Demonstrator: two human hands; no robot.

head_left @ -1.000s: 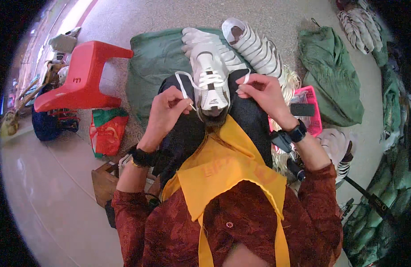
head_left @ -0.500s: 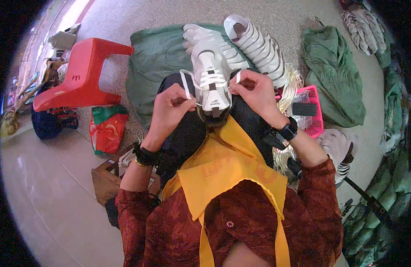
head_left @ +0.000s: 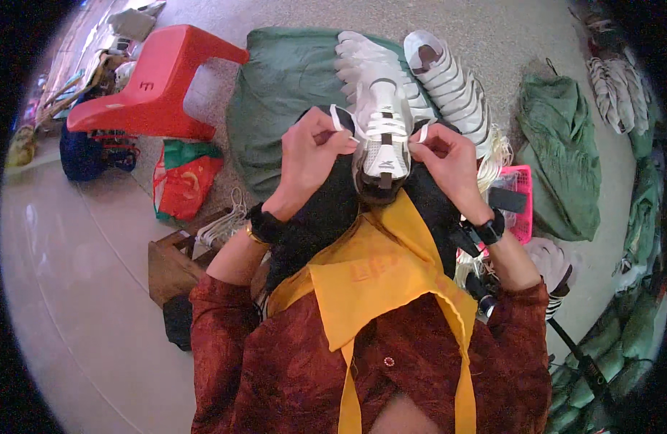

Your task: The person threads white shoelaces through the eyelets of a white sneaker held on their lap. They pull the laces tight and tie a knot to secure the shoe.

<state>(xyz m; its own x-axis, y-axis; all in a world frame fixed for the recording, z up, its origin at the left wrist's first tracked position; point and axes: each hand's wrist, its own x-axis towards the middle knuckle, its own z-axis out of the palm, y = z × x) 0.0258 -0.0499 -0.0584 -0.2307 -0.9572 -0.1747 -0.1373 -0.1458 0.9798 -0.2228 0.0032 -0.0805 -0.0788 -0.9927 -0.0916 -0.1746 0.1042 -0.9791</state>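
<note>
A white and grey sneaker (head_left: 386,156) with black accents rests between my knees, its dark toe end toward me. A white shoelace (head_left: 386,126) crosses its front in several rows. At the shoe's left side my left hand (head_left: 309,160) is closed in a pinch on the lace, and a short loop stands above its fingers. My right hand (head_left: 449,163) pinches the lace close against the shoe's right side, with a white strand showing over the thumb. The lace tips are too small to make out.
Rows of white shoe parts (head_left: 452,90) lie beyond the sneaker on a green cloth (head_left: 275,79). A red plastic chair (head_left: 156,87) and a red-green bag (head_left: 187,181) are at left. At right are a pink basket (head_left: 523,206), hanging white laces (head_left: 496,155) and a green sack (head_left: 557,159).
The whole view has shifted, so the sneaker and both hands appear farther right and the chair higher. Both hands keep pinching the lace beside the shoe; the left-hand loop looks a little smaller.
</note>
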